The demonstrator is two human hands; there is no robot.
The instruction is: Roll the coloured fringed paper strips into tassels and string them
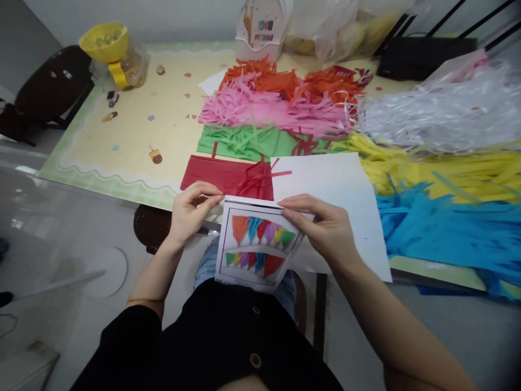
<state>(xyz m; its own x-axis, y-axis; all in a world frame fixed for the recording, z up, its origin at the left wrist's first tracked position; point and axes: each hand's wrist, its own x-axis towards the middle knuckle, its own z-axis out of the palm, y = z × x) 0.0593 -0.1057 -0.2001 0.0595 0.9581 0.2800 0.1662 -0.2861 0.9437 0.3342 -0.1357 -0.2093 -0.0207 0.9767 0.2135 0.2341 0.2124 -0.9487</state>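
Both my hands hold a white printed sheet (254, 244) showing two rows of coloured bunting flags, held over my lap at the table's near edge. My left hand (191, 209) pinches the sheet's upper left corner with closed fingers. My right hand (325, 228) grips the upper right edge, fingers pressed together on the paper. Just behind the sheet lie a red fringed paper (228, 174) and a blank white sheet (334, 190) on the table (163, 119).
Piles of fringed paper cover the table: orange (285, 79), pink (268, 108), green (244, 141), yellow (448, 168), blue (451, 228), and clear shredded plastic (443, 114). A yellow funnel-topped jar (109, 51) stands far left, a white box (262, 30) at the back. A dark stool (152, 225) sits below.
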